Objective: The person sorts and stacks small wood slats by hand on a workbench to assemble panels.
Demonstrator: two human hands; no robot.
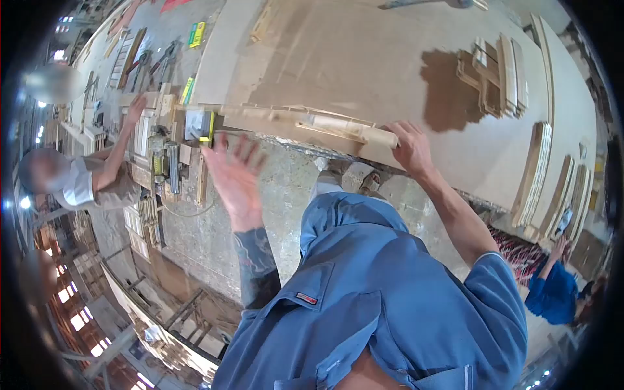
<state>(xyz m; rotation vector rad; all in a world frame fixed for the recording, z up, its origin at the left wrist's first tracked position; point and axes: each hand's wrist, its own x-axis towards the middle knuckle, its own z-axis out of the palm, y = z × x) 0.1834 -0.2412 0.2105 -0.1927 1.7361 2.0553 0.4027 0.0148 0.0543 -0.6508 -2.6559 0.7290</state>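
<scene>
My right hand (411,148) is closed around the near end of a long, pale wooden strip (344,127) lying along the front edge of the workbench (344,55). My left hand (235,170), slightly blurred, is raised with its fingers spread and nothing in it. Just beyond its fingertips, at the bench edge, sits a box-like thing (197,124) with a grey top and a yellow and black side. I cannot make out its kind.
Short wooden pieces (499,75) are piled on the bench, with bundled slats (532,175) farther right. Green and yellow boxes (197,34) lie at the far left. One co-worker (91,179) reaches in from the left; another in blue (552,292) is at right.
</scene>
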